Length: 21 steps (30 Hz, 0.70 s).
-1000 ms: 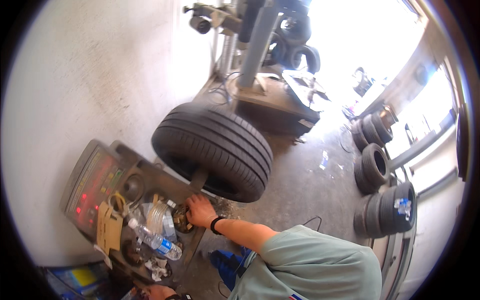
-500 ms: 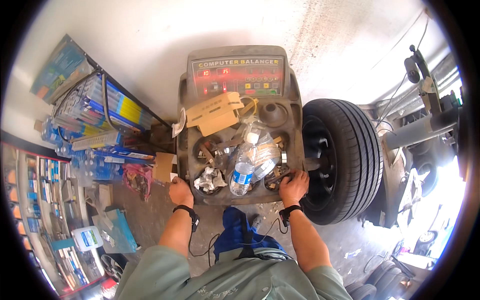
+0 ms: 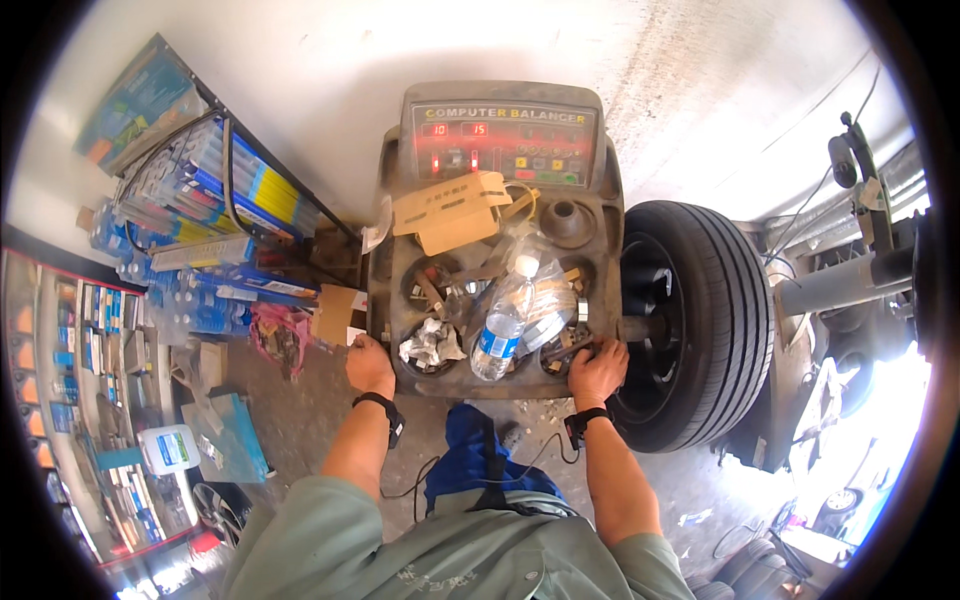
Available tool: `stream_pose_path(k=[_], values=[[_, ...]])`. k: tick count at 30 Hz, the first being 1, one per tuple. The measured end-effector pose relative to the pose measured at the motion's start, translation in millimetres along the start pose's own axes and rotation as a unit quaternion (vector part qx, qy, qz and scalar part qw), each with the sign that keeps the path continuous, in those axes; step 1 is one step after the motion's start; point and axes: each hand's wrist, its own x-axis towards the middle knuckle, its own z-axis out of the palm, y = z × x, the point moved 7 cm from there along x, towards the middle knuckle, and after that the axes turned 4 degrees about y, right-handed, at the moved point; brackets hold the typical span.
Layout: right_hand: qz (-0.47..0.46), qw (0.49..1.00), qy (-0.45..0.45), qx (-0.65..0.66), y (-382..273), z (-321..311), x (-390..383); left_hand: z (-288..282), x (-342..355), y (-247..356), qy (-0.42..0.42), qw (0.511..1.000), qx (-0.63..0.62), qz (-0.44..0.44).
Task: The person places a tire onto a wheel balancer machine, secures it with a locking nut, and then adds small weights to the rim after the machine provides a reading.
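Note:
My left hand (image 3: pixel 372 367) is closed at the left front edge of the wheel balancer (image 3: pixel 470 388), beside an open cardboard box (image 3: pixel 338 312); what lies under its fingers is hidden. At the right front corner, my right hand (image 3: pixel 600 371) curls over the tray's rim, its fingers beside a compartment of small metal pieces (image 3: pixel 566 350). A mounted wheel with a black tyre (image 3: pixel 725 325) stands just right of that hand. Between my hands, a clear water bottle (image 3: pixel 505 318) with a blue label leans on the tray. Crumpled paper (image 3: pixel 432 342) fills the left front compartment.
A brown carton (image 3: pixel 450 212) and a dark cone (image 3: pixel 566 222) lie behind the bottle, below the lit control panel (image 3: pixel 505 145). Left stands a rack of blue and yellow packages (image 3: pixel 225 185), with a pink bag (image 3: pixel 278 335) on the floor. Several tyres (image 3: pixel 760 572) lie at lower right.
The view has shifted slightly, so the balancer appears farther right and higher. Both hands stay at its front corners; the right hand's fingers look a little more spread over the rim.

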Motion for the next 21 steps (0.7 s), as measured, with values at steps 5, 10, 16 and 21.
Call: stream_pose_path(k=[5, 10, 16, 21], values=[[0.005, 1.000, 0.003, 0.000, 2, 2, -3, -2, 0, 0, -0.017, 1.000, -0.002, -0.003], [0.006, 1.000, -0.001, -0.002, -2, 2, -5, -6, 0, -1, -0.019, 1.000, -0.010, -0.002], [0.004, 1.000, -0.003, -0.008, 4, 3, -4, -7, -4, 10, -0.046, 0.999, 0.003, -0.012], [0.008, 0.998, -0.061, -0.003, 13, 12, -1, 9, 4, -3, -0.014, 0.999, 0.002, 0.038]])
